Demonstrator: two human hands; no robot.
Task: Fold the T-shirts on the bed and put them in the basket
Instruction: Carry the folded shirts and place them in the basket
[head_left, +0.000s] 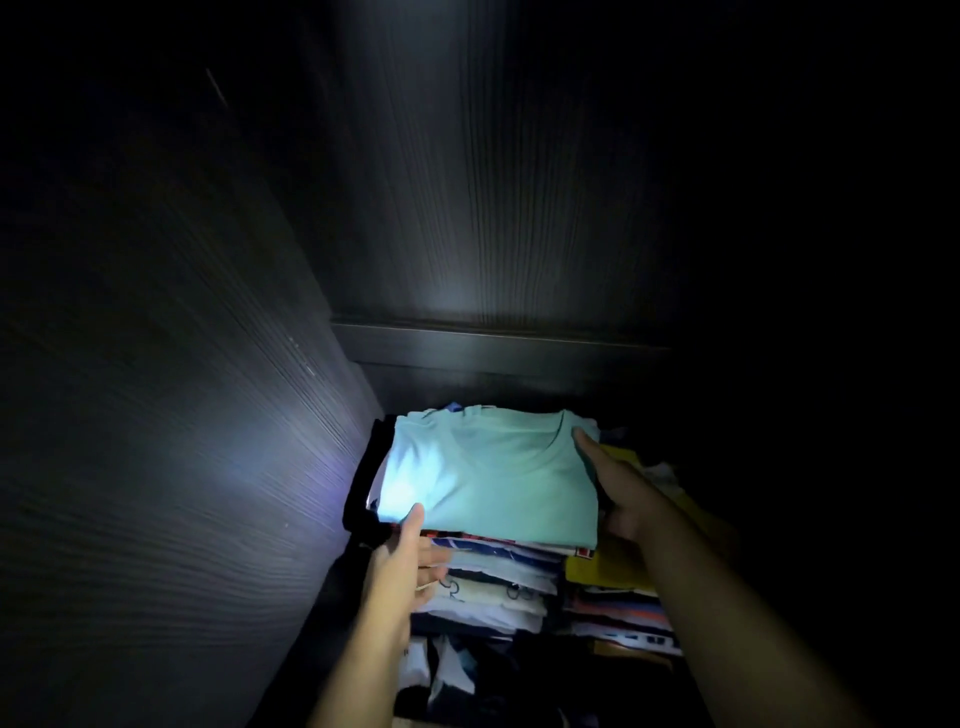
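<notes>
A folded mint-green T-shirt lies on top of a tall stack of folded T-shirts inside a dark wardrobe. My left hand holds the shirt's near left corner, thumb on top and fingers under the edge. My right hand holds the shirt's right side, thumb near the collar and fingers hidden beneath the cloth. No basket or bed is in view.
Dark wood-grain wardrobe walls rise at the left and at the back. A second pile with a yellow garment stands to the right of the stack. More folded clothes lie on a lower level below. Light is dim.
</notes>
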